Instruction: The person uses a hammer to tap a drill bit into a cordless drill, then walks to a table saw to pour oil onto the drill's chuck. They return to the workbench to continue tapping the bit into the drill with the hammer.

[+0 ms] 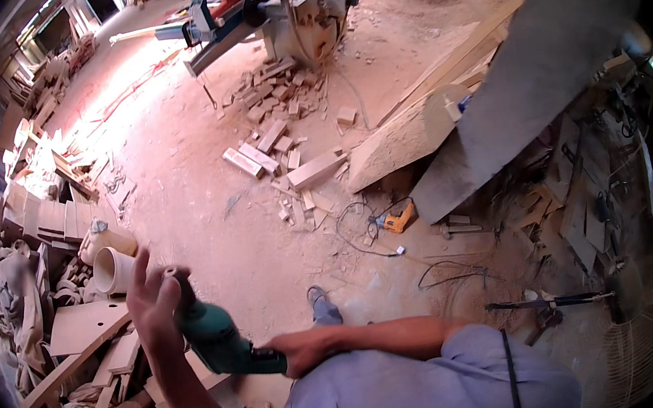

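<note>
A dark green power drill point(213, 332) points up and away at the lower left, its dark nose end foremost. My right hand point(305, 352) grips its rear handle, with the forearm lying across my body. Beside the drill's nose is my left hand point(155, 306), raised, with one finger stretched upward and the thumb close to the nose end. Whether the thumb touches the drill I cannot make out.
An orange power tool point(397, 217) with a black cord lies on the dusty floor. Wood offcuts point(280, 87) are heaped below a saw machine point(283, 13). Large boards point(488, 127) lean at the right, near a fan point(643, 328). Scrap wood and a white bucket point(112, 271) crowd the left.
</note>
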A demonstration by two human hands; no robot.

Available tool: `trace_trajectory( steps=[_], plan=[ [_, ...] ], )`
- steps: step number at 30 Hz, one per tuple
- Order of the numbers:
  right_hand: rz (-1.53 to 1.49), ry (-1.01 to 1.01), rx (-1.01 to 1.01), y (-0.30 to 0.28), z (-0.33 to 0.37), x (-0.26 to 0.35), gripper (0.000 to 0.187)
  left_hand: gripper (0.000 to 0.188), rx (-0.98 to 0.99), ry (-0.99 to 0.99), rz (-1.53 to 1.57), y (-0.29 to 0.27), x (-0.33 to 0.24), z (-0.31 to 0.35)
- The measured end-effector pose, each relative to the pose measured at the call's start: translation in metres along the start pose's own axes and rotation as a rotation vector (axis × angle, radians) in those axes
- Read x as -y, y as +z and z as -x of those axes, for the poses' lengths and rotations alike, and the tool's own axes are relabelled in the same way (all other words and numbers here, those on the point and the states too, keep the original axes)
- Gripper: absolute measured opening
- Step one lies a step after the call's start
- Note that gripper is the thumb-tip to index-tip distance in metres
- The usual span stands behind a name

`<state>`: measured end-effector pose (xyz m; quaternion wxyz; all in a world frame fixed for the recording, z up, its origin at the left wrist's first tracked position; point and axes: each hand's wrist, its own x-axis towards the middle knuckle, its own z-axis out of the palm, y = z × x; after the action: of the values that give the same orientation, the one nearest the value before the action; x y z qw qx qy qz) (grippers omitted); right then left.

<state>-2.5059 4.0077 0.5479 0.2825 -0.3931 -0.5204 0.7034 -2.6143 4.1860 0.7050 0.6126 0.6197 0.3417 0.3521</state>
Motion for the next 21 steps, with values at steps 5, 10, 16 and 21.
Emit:
trace_trajectory(
  steps=[5, 10, 16, 21],
  plan=[
    [-0.07, -0.019, -0.152, -0.111, -0.023, 0.038, 0.042, 0.066, 0.293, -0.118, 0.279, 0.035, 0.009, -0.141],
    [-0.128, -0.016, -0.357, -0.212, -0.032, 0.056, 0.037, 0.079, 0.34, -0.122, -0.028, 0.113, 0.026, -0.286],
    [-0.242, 0.019, -0.389, -0.372, -0.037, 0.08, 0.038, 0.07, 0.482, -0.181, 0.002, 0.193, 0.055, -0.443],
    [-0.173, -0.057, -0.371, -0.525, -0.042, 0.072, 0.043, 0.065, 0.684, -0.269, 0.229, 0.249, 0.054, -0.569]
  ],
)
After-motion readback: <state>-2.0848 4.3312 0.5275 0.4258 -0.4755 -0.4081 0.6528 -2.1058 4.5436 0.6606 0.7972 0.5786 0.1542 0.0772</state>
